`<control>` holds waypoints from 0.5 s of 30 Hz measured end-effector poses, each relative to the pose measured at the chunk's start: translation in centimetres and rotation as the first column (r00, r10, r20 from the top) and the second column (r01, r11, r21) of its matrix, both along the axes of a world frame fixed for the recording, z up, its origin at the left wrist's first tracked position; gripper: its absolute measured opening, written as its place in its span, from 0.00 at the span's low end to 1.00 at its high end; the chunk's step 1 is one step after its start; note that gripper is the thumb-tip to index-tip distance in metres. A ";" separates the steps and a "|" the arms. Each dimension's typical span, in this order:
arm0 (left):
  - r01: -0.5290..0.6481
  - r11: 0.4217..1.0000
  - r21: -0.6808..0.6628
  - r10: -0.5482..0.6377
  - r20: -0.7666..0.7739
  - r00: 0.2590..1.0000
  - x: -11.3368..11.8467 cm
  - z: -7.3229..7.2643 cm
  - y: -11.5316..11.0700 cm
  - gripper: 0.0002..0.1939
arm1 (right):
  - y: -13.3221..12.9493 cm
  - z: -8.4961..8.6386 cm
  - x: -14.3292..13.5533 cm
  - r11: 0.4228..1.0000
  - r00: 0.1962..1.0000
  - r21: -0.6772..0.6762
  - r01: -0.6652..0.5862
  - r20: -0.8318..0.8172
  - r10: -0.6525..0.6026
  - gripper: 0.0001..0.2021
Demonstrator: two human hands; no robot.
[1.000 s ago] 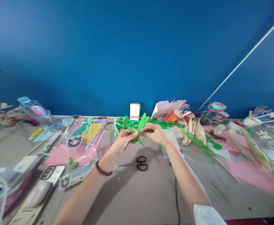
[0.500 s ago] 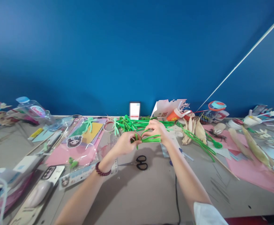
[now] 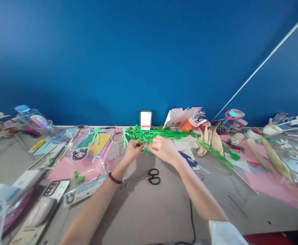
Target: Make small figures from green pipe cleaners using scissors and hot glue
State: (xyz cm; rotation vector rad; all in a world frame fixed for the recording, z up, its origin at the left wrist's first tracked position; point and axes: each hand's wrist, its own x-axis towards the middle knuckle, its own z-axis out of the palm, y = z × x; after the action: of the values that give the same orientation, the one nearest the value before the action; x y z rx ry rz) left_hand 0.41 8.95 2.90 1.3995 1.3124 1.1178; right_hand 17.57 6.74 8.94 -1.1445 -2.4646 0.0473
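Both hands meet over the middle of the table, just in front of a pile of green fuzzy stems (image 3: pixel 174 134). My left hand (image 3: pixel 133 151) is closed on the green stems, its fingertips pinching near their joined end. Close beside it, my right hand (image 3: pixel 162 148) pinches the same stems, which stick up and away past its fingers. The exact hold is partly hidden by the fingers. Black-handled scissors (image 3: pixel 154 176) lie below the hands, blades to the left. Behind the pile a phone (image 3: pixel 146 120) stands upright against the blue wall.
A blue glue gun (image 3: pixel 188 159) lies right of my right hand, with a black cable below. Further right are orange paper cups (image 3: pixel 188 125), dried husks (image 3: pixel 216 143) and more green stems. Pink sheets (image 3: pixel 72 170), a bottle (image 3: pixel 35 119) and a white mouse (image 3: pixel 41 211) are at left.
The hands have turned and shifted slightly; the stems that pointed right now point up and away. My right hand has moved left and down, and the glue gun shows more fully.
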 end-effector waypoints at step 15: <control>0.320 0.909 -0.267 -0.095 0.615 0.783 -0.2 3.4 -1.4 0.09 | 1.5 -0.5 1.7 0.991 0.973 -0.129 0.027 -0.223 -0.056 0.10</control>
State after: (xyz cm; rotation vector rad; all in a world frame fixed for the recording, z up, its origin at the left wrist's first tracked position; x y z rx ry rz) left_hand 0.23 7.55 6.26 0.7974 0.8178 0.9843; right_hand 19.30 8.19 8.48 -1.1720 -2.2613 0.3078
